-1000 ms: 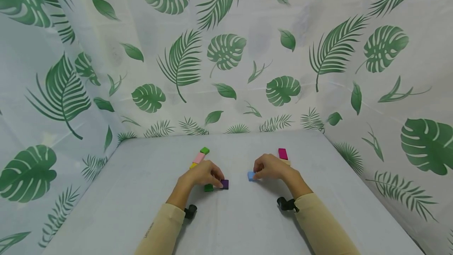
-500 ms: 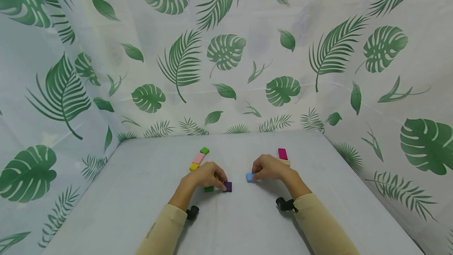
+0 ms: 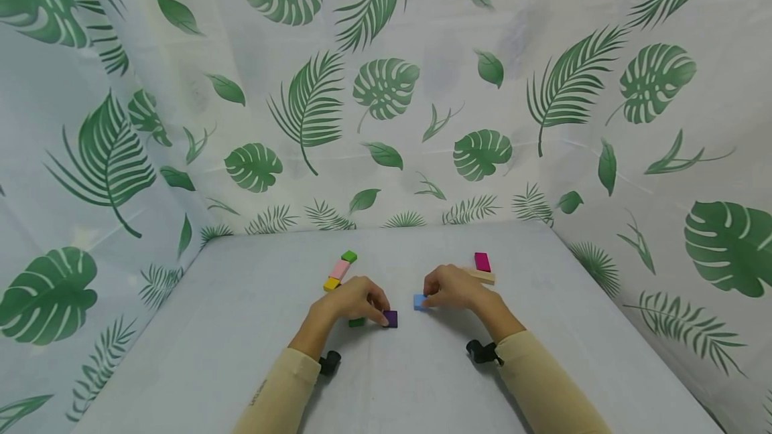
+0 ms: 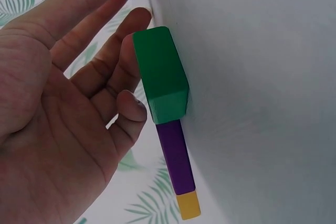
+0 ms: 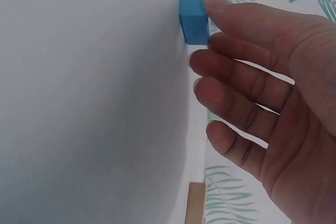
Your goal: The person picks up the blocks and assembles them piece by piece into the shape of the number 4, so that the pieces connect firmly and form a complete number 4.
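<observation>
Positioning purple block (image 3: pixel 391 319) and blue block (image 3: pixel 419 303), apparently | left hand (image 3: pixel 356 298) pinches the former, other fingers loose | right hand (image 3: pixel 452 286) pinches the latter, right of purple block, apart | next likely needs steady alignment

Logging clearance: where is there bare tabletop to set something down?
Bare: table between the left sleeve and right sleeve, and left of the yellow block. Crowded: around the left hand, dark block and dark green block; narrow gap to the blue block.
</observation>
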